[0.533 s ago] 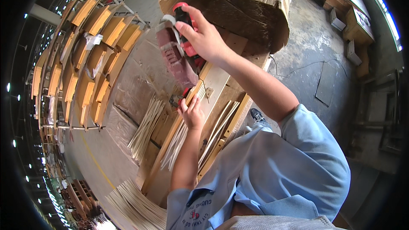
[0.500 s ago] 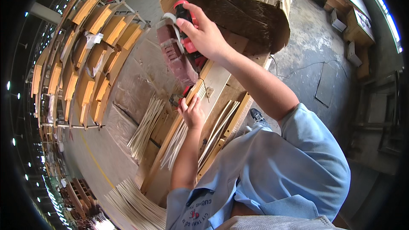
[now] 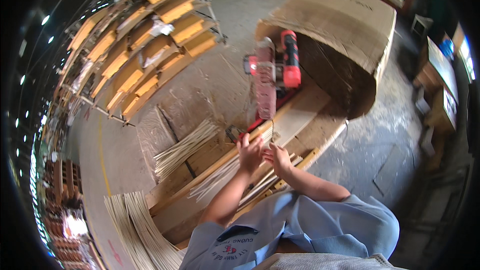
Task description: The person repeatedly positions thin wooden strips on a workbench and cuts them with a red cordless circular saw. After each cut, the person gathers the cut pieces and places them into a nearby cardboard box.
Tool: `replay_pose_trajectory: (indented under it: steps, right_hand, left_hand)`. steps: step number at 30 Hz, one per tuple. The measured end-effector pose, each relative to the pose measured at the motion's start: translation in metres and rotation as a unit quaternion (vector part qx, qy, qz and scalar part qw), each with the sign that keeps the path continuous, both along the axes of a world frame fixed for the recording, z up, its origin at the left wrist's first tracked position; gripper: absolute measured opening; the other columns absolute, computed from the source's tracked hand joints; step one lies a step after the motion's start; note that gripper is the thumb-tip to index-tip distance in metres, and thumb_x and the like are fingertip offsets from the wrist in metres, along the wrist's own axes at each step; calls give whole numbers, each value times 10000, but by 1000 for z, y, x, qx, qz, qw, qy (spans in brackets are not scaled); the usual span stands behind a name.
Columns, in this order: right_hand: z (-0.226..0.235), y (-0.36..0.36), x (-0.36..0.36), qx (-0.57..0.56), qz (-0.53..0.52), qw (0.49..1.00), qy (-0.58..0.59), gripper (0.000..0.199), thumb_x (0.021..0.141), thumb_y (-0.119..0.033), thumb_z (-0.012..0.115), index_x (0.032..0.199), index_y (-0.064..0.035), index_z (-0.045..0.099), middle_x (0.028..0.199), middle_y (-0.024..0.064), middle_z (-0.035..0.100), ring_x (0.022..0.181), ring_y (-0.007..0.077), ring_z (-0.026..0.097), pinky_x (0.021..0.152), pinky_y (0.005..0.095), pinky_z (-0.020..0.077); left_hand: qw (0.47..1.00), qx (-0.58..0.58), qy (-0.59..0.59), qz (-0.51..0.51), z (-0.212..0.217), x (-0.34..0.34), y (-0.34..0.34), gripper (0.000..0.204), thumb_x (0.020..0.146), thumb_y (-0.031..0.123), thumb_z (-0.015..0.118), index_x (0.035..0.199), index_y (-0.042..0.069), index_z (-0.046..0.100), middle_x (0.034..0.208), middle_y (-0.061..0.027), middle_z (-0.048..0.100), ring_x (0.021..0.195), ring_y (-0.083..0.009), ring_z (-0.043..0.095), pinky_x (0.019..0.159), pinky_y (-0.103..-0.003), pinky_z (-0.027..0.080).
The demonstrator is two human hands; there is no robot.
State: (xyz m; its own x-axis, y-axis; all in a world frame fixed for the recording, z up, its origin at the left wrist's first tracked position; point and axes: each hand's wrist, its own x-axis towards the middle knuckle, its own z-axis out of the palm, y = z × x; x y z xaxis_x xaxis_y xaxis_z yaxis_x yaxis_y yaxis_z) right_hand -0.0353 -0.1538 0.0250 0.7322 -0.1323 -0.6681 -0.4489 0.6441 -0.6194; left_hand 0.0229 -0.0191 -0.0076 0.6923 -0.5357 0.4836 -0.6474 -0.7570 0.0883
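My left hand [image 3: 249, 154] is at the wooden rail of the bench, just below the red belt sander, fingers apart over the ends of thin pale wooden strips [image 3: 216, 176]. Close beside it, my right hand [image 3: 278, 160] has its fingers stretched toward the left one. Nothing shows clearly in either hand, though blur hides fine detail. The belt sander [image 3: 266, 82], with its worn reddish-brown belt and black-and-red handle [image 3: 291, 57], stands on the bench beyond both hands, touched by neither.
A large open cardboard box [image 3: 340, 7] covers the bench's far end. More strips lie in a bundle [image 3: 185, 147] at left and a thick pile [image 3: 142, 230] at near left. A slanted rack [image 3: 192, 30] holds yellowish wooden pieces at far left.
My right hand has let go of the sander's handle and come down beside my left hand. The view has shifted, so the sander and box appear farther right.
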Motion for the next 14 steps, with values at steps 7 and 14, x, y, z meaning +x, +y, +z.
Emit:
replay_pose_trajectory:
  steps: [7, 14]
  right_hand:
    - [-23, 17, 59, 40, -5, 999, -6, 348, 995, -358, 704, 1146, -46, 671, 955, 80, 683, 823, 225, 645, 750, 373, 519]
    - [-34, 54, 85, 90, 73, 993, -9, 461, 923, -363, 807, 1234, -77, 625, 1000, 121, 699, 813, 257, 671, 665, 402, 541]
  left_hand:
    - [985, -57, 157, -33, 39, -6, 5, 329, 908, 92, 648, 1219, 174, 714, 1427, -23, 641, 1454, -363, 436, 1198, -584, 324]
    - [992, -66, 103, 33, 43, -37, 55, 734, 807, 160, 800, 1511, 194, 593, 1580, -17, 550, 1484, -386, 402, 1158, -618, 344]
